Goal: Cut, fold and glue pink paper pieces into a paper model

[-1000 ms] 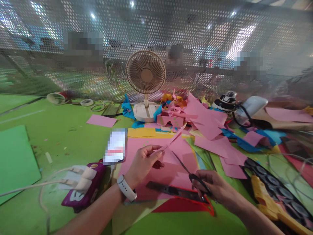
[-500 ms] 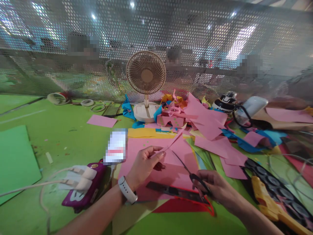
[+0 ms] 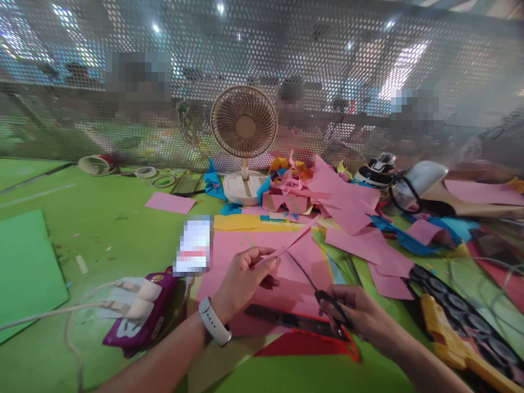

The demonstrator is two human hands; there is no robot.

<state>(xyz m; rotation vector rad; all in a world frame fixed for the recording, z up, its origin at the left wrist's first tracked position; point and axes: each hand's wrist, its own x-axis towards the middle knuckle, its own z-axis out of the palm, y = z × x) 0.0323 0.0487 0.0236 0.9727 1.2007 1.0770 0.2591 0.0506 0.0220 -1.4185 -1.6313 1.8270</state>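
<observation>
A narrow strip of pink paper [image 3: 301,233] is pinched between the thumb and fingers of my left hand [image 3: 250,273], pointing up and to the right. My right hand [image 3: 354,312] grips the dark handles of a pair of scissors [image 3: 305,273]. The blades reach up and left, close to the near end of the strip; whether they touch it I cannot tell. Beneath both hands lies a sheet of pink paper [image 3: 229,245]. A dark flat bar [image 3: 282,316] with a red cord [image 3: 352,349] rests on the sheets just below the hands.
A phone [image 3: 194,245] and a purple power strip [image 3: 143,311] with plugs lie left. Behind stands a fan [image 3: 244,128] before a perforated metal screen. Paper scraps [image 3: 344,202] pile up at the back right. A yellow tool [image 3: 444,333], probably a glue gun, lies at right.
The pink strip in my left hand has shifted slightly to the right and tilted lower. My right hand and the scissors have moved very slightly left.
</observation>
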